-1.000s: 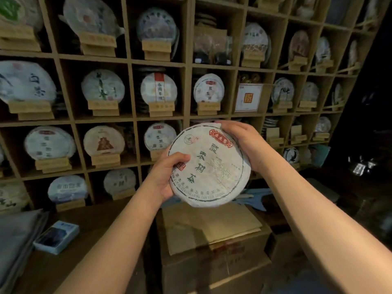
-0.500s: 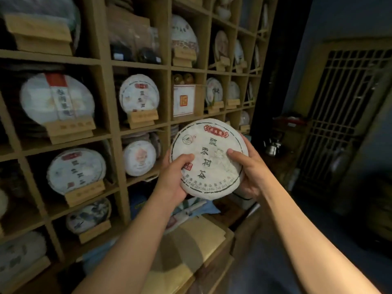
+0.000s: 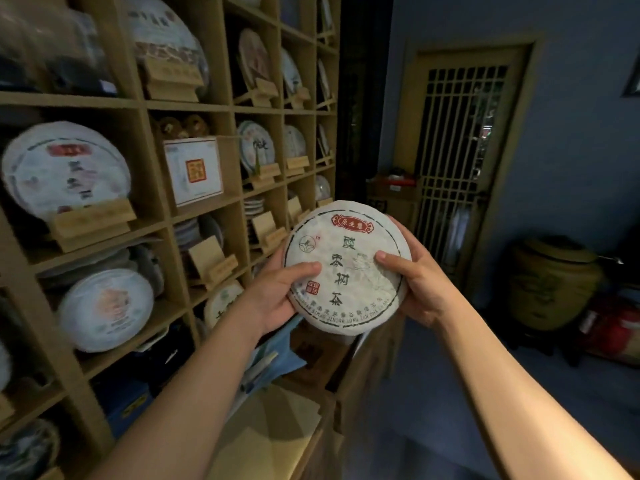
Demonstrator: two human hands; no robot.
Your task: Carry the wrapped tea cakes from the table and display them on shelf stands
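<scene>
A round tea cake in white paper with a red label and dark characters is held upright in front of me. My left hand grips its lower left edge, thumb on the face. My right hand grips its right edge, thumb on the face. To the left stands the wooden shelf unit. Two empty wooden stands sit in its cells just left of the cake.
Many wrapped cakes, such as one at upper left, rest on stands in the shelf. Cardboard boxes stand below my arms. A latticed door and a large yellow jar are to the right.
My view has swung further right along the shelf, bringing the door and jar into sight. The cake stays held in both hands, with the right thumb now on its face.
</scene>
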